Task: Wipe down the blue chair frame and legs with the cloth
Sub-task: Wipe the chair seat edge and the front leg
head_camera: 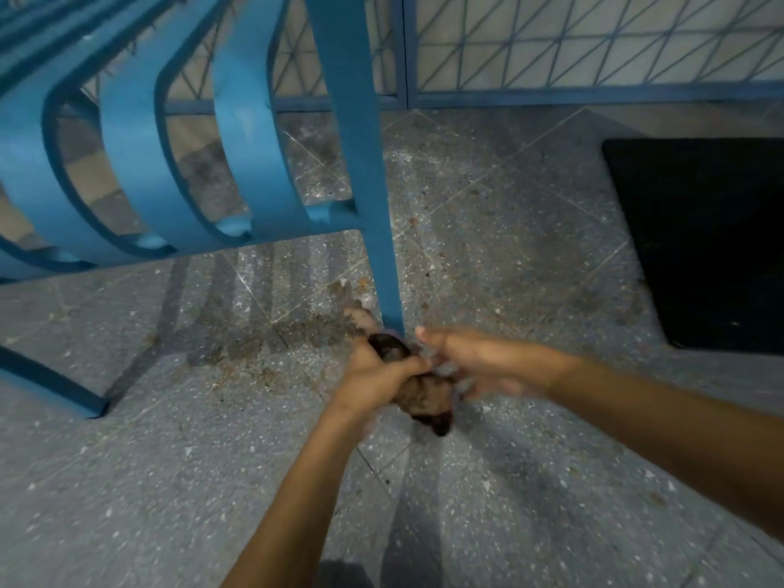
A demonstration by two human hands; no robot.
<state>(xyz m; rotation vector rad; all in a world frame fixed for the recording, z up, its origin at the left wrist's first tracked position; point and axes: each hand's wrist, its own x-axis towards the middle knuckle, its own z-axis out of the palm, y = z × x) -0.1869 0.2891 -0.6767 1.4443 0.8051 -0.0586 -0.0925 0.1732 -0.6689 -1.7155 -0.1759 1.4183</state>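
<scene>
Grip: left hand (373,375) has its fingers curled tight round the cloth (424,398), which is bunched into a dark roll and sticks out on both sides of the fist. The right hand (483,362) is blurred, thumb stretched out and fingers reaching to the cloth's near end; I cannot tell if they pinch it or only touch it.
Floor: grey speckled tiles (169,460), with a brownish dirt patch (288,333) just left of the hands.
Chair: the blue chair frame (127,163) fills the upper left, its curved slats raised above the floor.
Fence: a blue metal grid (594,44) stands along the back.
Mat: a black mat (700,239) lies at the right, well apart from the hands.
Near leg: this chair leg (382,248) runs almost upright from the top of the view down to the floor; its foot is just beyond the cloth, perhaps touching it.
Far leg: a second leg (51,384) meets the floor at the lower left, well apart from both hands.
Relation for the coming move: the near leg lies straight ahead of the cloth, its long axis going up and away from the hands. The left hand is the nearer one to the foot, so I judge the wipe will start low and travel up along the leg.
Cloth condition: it looks soiled and damp — probably it needs refolding first.
</scene>
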